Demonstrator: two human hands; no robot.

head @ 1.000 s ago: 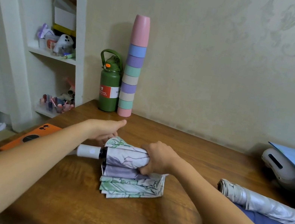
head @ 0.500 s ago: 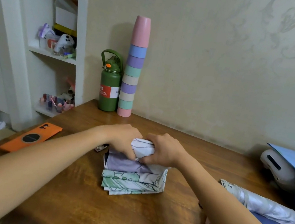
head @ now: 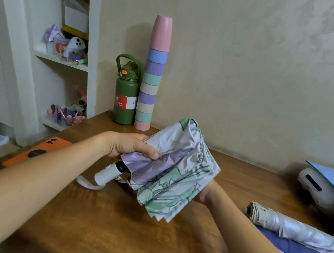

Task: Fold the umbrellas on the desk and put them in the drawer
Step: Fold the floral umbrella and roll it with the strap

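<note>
Fingers of left hand curled over umbrella canopy near handle. Held above tabletop, long axis 8-to-2 o'clock, handle toward 8. Right hand at 4 o'clock, mostly hidden under canopy; grip unclear. Risk: loose pleats springing apart if left grip slackens.

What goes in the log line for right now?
left hand: grips floral umbrella | right hand: supports underneath | umbrella: lifted, unwrapped
</note>
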